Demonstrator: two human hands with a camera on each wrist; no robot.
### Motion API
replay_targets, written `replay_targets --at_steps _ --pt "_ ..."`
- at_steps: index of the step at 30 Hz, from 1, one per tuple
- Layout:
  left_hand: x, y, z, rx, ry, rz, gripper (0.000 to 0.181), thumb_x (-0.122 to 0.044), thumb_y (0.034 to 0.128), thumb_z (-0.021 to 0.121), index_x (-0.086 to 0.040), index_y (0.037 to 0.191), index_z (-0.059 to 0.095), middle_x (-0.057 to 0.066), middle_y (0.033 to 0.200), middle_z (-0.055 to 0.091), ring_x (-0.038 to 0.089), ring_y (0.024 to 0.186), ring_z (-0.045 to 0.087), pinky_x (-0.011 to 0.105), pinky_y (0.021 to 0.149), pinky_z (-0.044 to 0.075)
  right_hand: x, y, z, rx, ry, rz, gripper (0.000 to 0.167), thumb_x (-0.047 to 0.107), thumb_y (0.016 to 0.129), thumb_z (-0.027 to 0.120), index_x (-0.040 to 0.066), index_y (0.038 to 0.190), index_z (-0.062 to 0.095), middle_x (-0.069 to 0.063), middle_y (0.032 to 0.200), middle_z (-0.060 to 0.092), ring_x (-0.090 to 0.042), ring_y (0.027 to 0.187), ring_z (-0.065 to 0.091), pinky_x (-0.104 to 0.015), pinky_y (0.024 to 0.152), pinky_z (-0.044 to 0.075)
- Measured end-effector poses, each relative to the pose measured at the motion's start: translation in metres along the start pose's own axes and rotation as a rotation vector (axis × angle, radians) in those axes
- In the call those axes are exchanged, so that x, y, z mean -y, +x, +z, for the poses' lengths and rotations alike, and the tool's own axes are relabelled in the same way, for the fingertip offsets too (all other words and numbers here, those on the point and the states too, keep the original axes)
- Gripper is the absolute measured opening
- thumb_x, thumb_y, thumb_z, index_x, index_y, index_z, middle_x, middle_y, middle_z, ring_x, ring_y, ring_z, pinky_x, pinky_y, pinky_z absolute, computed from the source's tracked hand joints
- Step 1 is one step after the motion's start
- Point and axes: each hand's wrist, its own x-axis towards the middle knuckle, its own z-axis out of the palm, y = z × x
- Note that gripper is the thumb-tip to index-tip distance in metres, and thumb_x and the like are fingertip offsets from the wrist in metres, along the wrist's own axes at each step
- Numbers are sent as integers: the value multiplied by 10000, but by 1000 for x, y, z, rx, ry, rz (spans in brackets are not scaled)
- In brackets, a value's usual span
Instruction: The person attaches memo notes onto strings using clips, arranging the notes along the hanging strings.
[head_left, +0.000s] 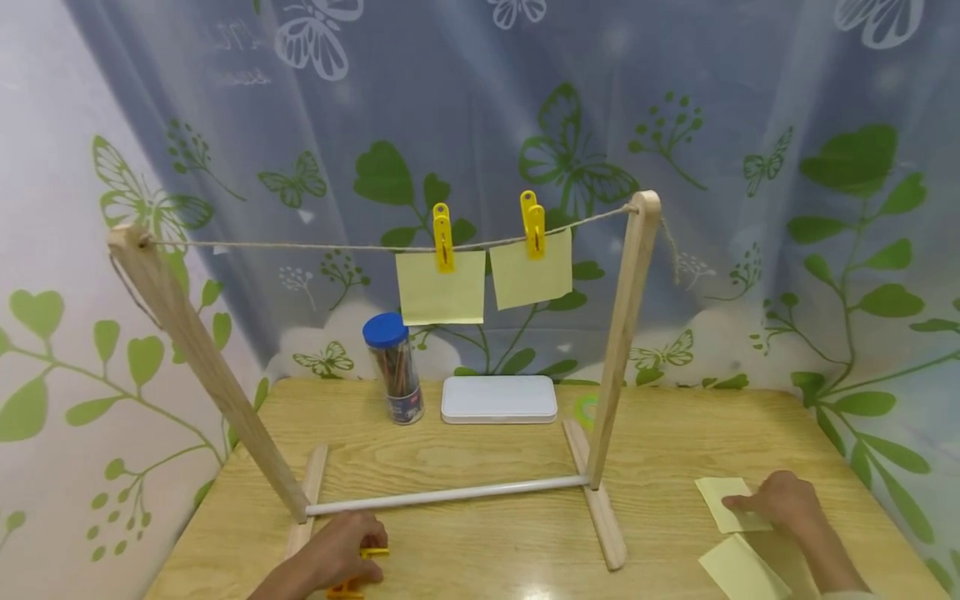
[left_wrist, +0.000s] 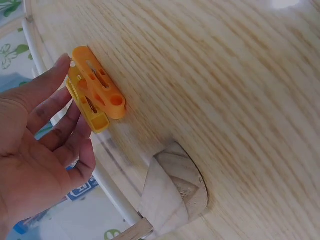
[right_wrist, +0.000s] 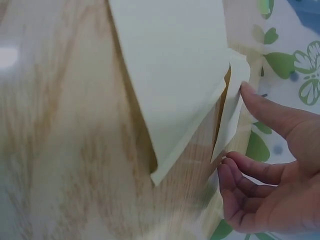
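Note:
My left hand (head_left: 337, 554) (left_wrist: 45, 135) has its thumb and fingertips round a yellow clothespin (left_wrist: 86, 100), low at the front left. An orange clothespin (left_wrist: 100, 82) lies against that one on the table. At the right, my right hand (head_left: 791, 504) (right_wrist: 280, 175) pinches a pale yellow paper (head_left: 731, 500) (right_wrist: 232, 107) by its edge, thumb on top. Another yellow paper (head_left: 742, 571) (right_wrist: 172, 70) lies just in front of it. Two papers (head_left: 441, 292) (head_left: 534, 275) hang from the string (head_left: 300, 246), each under a yellow clothespin (head_left: 443, 242) (head_left: 534, 229).
A wooden frame with a left post (head_left: 217, 383), right post (head_left: 621, 333) and white bottom rod (head_left: 450, 495) stands across the table (head_left: 465, 550). Behind it are a blue-lidded jar (head_left: 396, 371), a white case (head_left: 498, 398) and a green roll (head_left: 583, 408), near the patterned curtain (head_left: 480, 125).

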Motion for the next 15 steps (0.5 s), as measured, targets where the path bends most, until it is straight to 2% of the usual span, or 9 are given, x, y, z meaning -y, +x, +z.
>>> replay_targets --at_steps 1,2,8,10,12,15 --pt "0 0 0 0 2 1 231 -217 681 838 -109 807 677 -76 748 581 -20 679 466 190 586 408 1 -1 1 -1 15 7 567 489 677 791 151 486 378 63 491 325 -79 484 322 -246 488 375" --pt "0 0 0 -2 6 -1 230 -223 688 834 -104 810 677 -73 750 584 -18 679 468 191 586 407 4 -1 1 -6 20 13 577 468 665 805 173 491 341 68 493 311 -74 485 309 -240 480 367" --pt "0 2 -2 -6 12 -7 243 -259 716 813 -95 835 679 -61 767 590 -6 687 479 200 588 407 14 -1 -1 -22 -3 36 498 362 663 835 103 556 423 -36 604 436 -169 574 415 -293 515 425" --pt "0 2 -2 -15 21 0 245 -265 717 809 -95 838 680 -62 769 591 -6 690 480 198 590 407 13 0 -1 -17 -9 36 497 342 669 833 100 561 413 -35 601 427 -163 567 409 -289 511 419" --pt "-1 2 -2 -19 20 -2 242 -266 726 801 -92 845 683 -59 772 596 -4 691 483 196 594 409 11 2 -1 -9 -5 36 508 355 666 835 56 590 431 -67 615 446 -186 579 428 -304 522 435" --pt "-1 2 -3 -18 -1 0 251 -264 764 775 -69 890 681 -34 798 609 15 707 499 202 599 415 8 3 -1 29 -2 39 652 430 664 828 -143 731 523 -246 735 567 -327 668 549 -395 604 506"
